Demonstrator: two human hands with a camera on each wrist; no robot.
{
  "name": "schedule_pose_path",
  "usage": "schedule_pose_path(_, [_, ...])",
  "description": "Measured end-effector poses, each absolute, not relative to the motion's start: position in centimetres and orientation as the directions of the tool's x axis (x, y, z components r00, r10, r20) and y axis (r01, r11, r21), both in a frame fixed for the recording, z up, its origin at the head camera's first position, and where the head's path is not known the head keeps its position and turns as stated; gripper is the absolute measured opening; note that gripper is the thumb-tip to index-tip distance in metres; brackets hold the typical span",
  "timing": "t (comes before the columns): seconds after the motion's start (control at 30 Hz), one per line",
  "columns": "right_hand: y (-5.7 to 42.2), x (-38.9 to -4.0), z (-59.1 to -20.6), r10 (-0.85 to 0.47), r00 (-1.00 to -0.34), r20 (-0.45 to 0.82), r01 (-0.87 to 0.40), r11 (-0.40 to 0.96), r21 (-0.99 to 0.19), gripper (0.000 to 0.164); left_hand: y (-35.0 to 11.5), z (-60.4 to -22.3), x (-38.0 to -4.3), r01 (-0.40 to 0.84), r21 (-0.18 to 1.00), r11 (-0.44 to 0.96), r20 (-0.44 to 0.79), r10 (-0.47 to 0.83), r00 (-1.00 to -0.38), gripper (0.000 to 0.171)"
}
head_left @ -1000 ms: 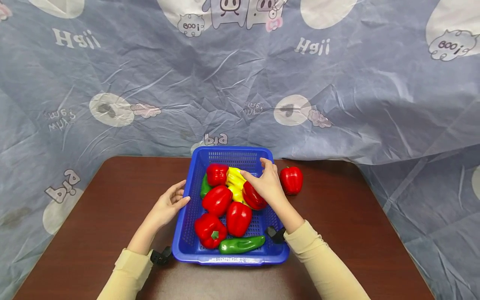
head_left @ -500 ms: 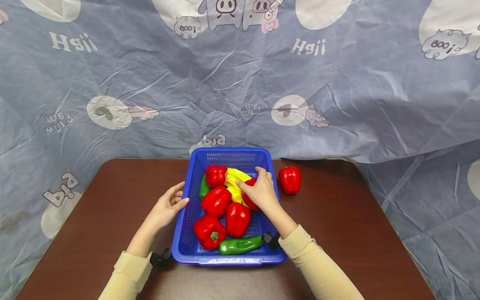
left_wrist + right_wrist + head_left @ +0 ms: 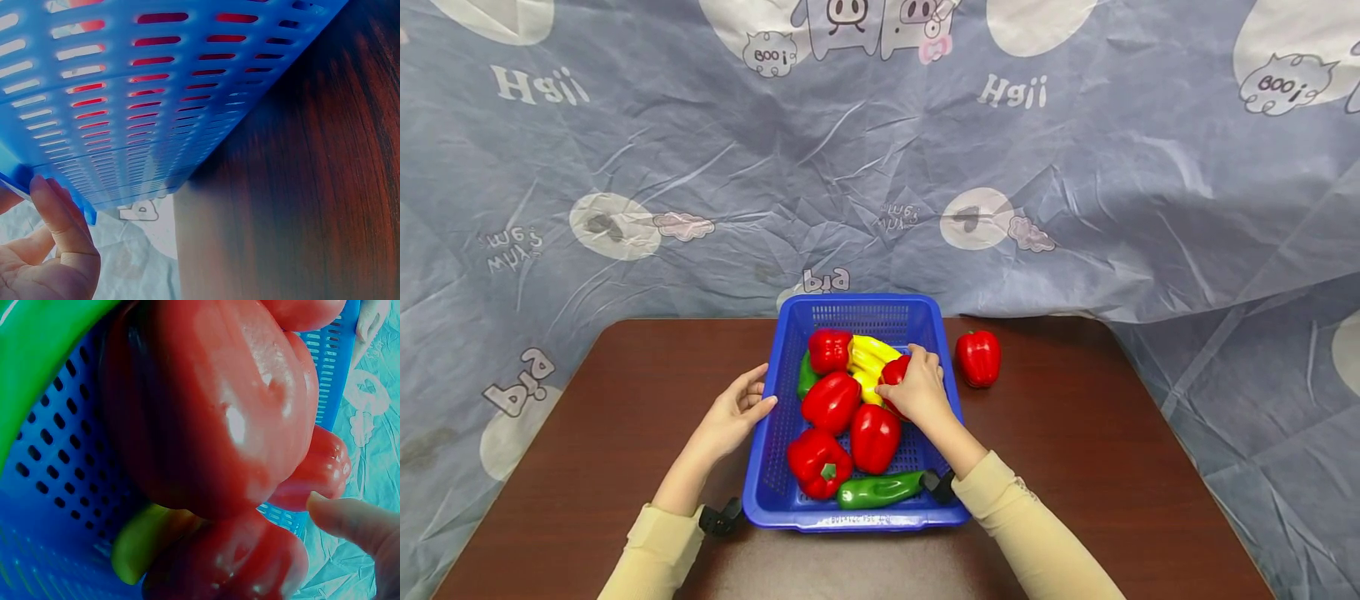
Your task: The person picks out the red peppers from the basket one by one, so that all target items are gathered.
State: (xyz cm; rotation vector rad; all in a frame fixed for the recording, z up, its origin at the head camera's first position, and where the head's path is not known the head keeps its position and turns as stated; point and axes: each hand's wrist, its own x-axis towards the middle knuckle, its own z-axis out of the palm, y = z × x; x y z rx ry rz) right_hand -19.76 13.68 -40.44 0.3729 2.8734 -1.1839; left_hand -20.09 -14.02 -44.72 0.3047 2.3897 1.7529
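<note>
In the head view I have the blue perforated plastic basket (image 3: 863, 310) on the dark brown wood-grain bench (image 3: 1075, 425). The glossy blocky red pepper (image 3: 895, 372) I'm working on lies inside, towards the right wall, beside a yellow lobed vegetable (image 3: 870, 353). The right grip (image 3: 922, 390) is over it, thumb to one side and fingers beyond — I can't tell whether they press on it. I judge the step in hand to be taking hold of it. A rounded red pepper (image 3: 978, 358) sits on the bench, right of the basket.

From the left wrist, I see the left grip (image 3: 53, 262) clamped on the basket's rim, which should steady it.

From the right wrist, a straight thumb shows near my pepper, and a bulky red pepper (image 3: 231, 406) crowds the foreground. The next move seems to call for a firm squeeze — without nudging neighbours.
</note>
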Motion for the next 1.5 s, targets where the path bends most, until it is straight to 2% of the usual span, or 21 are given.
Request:
schedule_pose_path(0.37, [13.9,-19.8,-40.6,0.202,-0.973,-0.109,0.224,0.730,-0.646,0.081,-13.9,-44.7,-20.1,0.076,0.945,0.318,-0.007,0.251,-0.968,0.061])
schedule_pose_path(0.73, [13.9,-19.7,-40.7,0.186,-0.981,-0.056,0.180,0.761,-0.623,0.074,-14.0,-44.6,-19.9,0.065,0.935,0.349,-0.026,0.250,-0.968,0.061])
schedule_pose_path(1.1, [14.0,-19.5,-40.0,0.208,-0.978,-0.028,0.168,0.696,-0.698,0.072,-13.9,-44.5,-19.8,0.060,0.927,0.371,-0.038,0.251,-0.967,0.062])
schedule_pose_path(1.5, [15.7,-19.8,-37.1,0.238,-0.971,0.011,0.139,0.603,-0.785,0.075,-14.0,-44.6,-19.8,0.072,0.932,0.356,-0.021,0.250,-0.968,0.062])
